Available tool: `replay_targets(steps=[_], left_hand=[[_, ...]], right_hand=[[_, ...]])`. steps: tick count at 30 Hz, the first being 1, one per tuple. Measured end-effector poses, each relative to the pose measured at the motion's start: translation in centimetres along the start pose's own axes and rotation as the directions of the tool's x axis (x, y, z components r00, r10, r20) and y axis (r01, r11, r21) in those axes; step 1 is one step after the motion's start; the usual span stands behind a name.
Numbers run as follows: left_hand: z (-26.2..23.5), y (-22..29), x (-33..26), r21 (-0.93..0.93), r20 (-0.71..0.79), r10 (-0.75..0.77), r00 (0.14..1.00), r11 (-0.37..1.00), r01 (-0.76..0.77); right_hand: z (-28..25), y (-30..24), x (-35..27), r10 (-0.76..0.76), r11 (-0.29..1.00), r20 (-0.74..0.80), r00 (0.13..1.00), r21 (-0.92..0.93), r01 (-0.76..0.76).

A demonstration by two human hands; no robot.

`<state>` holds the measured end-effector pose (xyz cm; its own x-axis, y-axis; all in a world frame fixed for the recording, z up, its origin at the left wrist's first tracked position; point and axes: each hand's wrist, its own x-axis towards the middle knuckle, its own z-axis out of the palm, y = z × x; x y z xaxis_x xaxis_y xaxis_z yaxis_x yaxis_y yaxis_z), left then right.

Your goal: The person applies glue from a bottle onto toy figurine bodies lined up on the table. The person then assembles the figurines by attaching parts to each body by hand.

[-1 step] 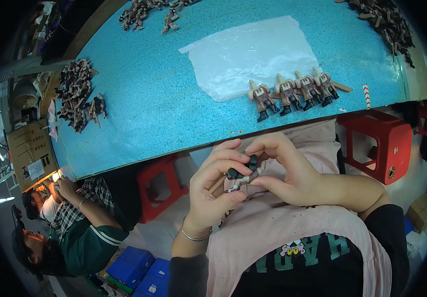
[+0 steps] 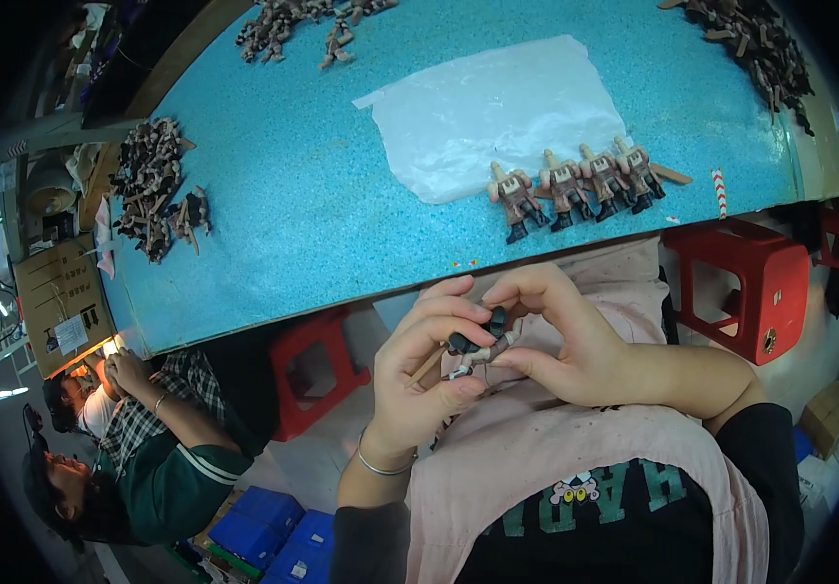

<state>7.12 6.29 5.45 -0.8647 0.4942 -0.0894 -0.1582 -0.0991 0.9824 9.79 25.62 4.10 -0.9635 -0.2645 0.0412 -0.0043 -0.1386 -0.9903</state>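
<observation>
Above my lap, just off the table's near edge, I hold a small toy figure (image 2: 484,354) with dark boots and a pale and brown body. My left hand (image 2: 421,355) is closed round one side of it, fingertips over the boots and thumb beneath. From the other side, my right hand (image 2: 575,341) pinches it between curled fingers and thumb. My fingers hide part of the figure. Beyond my hands, several similar headless figures (image 2: 564,185) lie side by side on the table, with peg-like necks and dark boots.
A white plastic sheet (image 2: 488,107) lies on the blue table (image 2: 283,214). Heaps of figure parts sit at the left (image 2: 152,185), far left (image 2: 283,24) and far right (image 2: 755,49). Red stools (image 2: 741,282) stand below the edge. A co-worker (image 2: 162,448) sits at left.
</observation>
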Motion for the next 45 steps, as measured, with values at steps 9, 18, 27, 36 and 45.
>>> replay_targets(steps=[9,18,27,36,45], left_hand=[[-1.5,-0.3,1.1,-0.017,-0.07,0.033,0.997,0.999,-0.034],[-5.8,0.5,2.2,0.09,-0.25,0.194,0.949,0.98,-0.176],[-14.0,2.8,4.3,0.648,-0.449,0.484,0.751,0.755,-0.099],[-26.5,4.3,9.5,0.901,-0.378,0.621,0.686,0.418,0.118],[-15.1,5.1,6.5,0.989,-0.094,0.617,0.781,0.148,0.003]], right_hand=[[-2.9,-3.0,4.1,-0.069,0.949,0.107,0.992,-0.3,0.099],[-7.8,-5.1,20.0,-0.154,0.649,0.161,0.975,-0.728,0.222],[-5.0,-0.3,29.8,-0.176,-0.056,0.584,0.793,-0.81,0.584],[-6.0,-0.8,28.1,-0.163,0.221,0.478,0.863,-0.835,0.504],[-11.6,-4.9,18.4,-0.139,0.595,0.194,0.971,-0.768,0.238]])
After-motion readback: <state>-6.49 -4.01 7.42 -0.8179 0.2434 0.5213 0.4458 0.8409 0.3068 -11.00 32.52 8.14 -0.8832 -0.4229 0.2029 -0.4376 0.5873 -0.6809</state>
